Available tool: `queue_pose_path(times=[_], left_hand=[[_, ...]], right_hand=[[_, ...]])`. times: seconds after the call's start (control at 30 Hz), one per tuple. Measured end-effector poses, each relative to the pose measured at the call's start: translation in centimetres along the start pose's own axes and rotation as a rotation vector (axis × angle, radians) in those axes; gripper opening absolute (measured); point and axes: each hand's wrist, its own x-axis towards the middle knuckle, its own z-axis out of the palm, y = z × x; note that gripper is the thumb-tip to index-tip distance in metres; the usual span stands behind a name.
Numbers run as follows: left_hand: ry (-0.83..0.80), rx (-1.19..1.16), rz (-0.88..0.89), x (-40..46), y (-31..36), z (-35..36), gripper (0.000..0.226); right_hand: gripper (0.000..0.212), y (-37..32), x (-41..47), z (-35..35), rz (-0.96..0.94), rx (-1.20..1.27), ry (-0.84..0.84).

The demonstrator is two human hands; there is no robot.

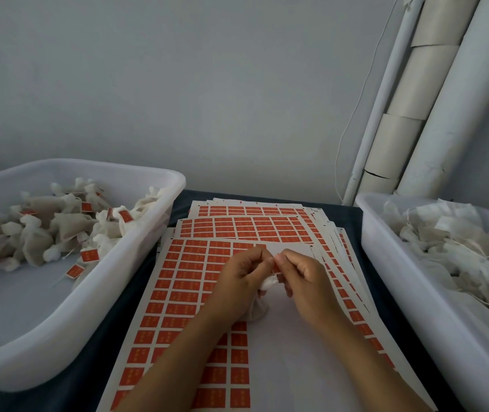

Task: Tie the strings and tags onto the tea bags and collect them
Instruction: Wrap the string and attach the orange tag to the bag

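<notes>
Left hand (241, 270) grips a tea bag (267, 283); right hand (302, 273) pinches a red tag (276, 267) against it. Recommend folding the tag squarely over the string, pressing firmly.

Left hand (241, 270) and right hand (302, 273) hide most of the tea bag (259, 307); tag print is too small to read.

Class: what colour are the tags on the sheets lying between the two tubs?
Orange-red tags on white sheets, head view.
</notes>
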Motion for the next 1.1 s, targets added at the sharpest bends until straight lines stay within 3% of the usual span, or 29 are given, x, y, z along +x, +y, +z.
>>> queue_pose_path(times=[0.2,0.37,0.57,0.7,0.77,0.87,0.9,1.0,1.1], left_hand=[[0.009,0.013,0.023,-0.1,-0.1,0.0,0.024],[0.042,0.032,0.042,0.0,-0.3,-0.1,0.026],[0.029,0.035,0.070,0.2,-0.4,0.0,0.027],[0.000,0.027,-0.099,0.1,-0.3,-0.5,0.031],[-0.056,0.118,-0.164,0.1,0.0,-1.0,0.045],[-0.115,0.270,-0.234,0.6,0.9,-2.1,0.062],[-0.111,0.331,-0.265,0.9,1.2,-2.4,0.062],[-0.172,0.525,-0.306,1.2,1.9,-3.0,0.065],[-0.222,0.652,-0.316,0.5,2.2,-4.2,0.047]], right_hand=[[0.020,-0.1,-0.3,0.6,0.062,0.037,-0.002],[0.015,-0.1,-0.3,0.4,0.068,0.115,-0.098],[0.020,0.0,-0.1,0.5,0.095,0.105,-0.067],[0.031,-0.1,-0.4,0.2,0.132,0.138,-0.025],[0.046,0.1,-0.3,-0.5,0.193,0.153,0.034],[0.073,-0.3,0.0,-1.4,0.203,0.151,-0.212],[0.072,-0.4,0.0,-1.5,0.197,0.119,-0.314],[0.024,0.0,-0.2,-1.9,0.227,-0.093,-0.467],[0.029,0.4,-0.6,-1.8,0.257,-0.212,-0.505]])
